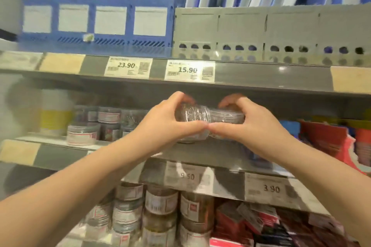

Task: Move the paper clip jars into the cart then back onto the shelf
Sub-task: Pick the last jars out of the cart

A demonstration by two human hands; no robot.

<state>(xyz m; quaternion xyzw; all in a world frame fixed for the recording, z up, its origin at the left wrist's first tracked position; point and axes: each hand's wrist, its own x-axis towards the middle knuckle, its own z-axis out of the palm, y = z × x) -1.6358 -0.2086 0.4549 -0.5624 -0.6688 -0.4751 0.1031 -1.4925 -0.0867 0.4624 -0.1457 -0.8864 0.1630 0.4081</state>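
Middle shelf (200, 154), left end: stocked jars (84, 132) stood stacked near the front edge.

Your left grip (166, 124) was closed round the left jar (188, 114), fingers curled over its top and thumb underneath. The right jar (226, 117) was pressed against it, side to side. Your right grip (255, 126) was wrapped round that one the same way, and the two thumb tips touched beneath the pair.

Both clear jars, full of clips, were at the middle of the shelf, just behind its front edge. I could not tell whether they rested on the board or hung just above it. The cart was not in view. Red packs (325, 138) lay toward the right end.

Risks, as judged:
- The pair seemed to be held largely by your inward squeeze. If either side slackened, the jars could hinge apart at the seam, and one could fall onto the lower jars (160, 202).
- The smooth plastic looked slippery.
- The upper shelf edge (261, 78) sat close above your knuckles. A lift before pulling clear could knock a hand and loosen the hold.
- A swing leftward could topple the stocked jars.
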